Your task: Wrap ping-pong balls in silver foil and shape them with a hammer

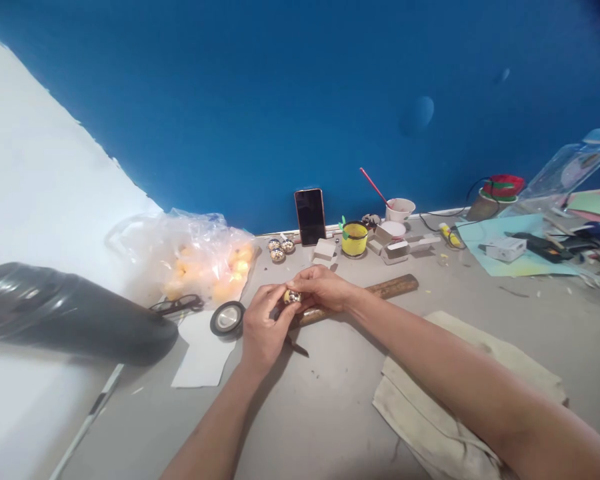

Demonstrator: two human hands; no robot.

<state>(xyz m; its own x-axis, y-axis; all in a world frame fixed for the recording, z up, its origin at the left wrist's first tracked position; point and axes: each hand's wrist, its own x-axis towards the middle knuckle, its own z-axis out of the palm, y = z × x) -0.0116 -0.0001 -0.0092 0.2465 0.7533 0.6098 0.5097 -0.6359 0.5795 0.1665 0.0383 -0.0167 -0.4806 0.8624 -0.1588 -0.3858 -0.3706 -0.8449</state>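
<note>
A small round patterned piece, black, white and gold, is pinched between the fingertips of both hands. My left hand grips it from the left, thumb below and fingers above. From the right, my right hand holds the same piece with its fingers closed. Beneath the hands a brown wooden stick lies slantwise on the grey table. A thin dark pointed object lies just below it. Several similar patterned balls stand grouped beyond my left hand.
Around the hands are a black round lid, white paper, a plastic bag, a large dark bottle, a phone, a yellow cup, a white cup and, under the right forearm, a cloth.
</note>
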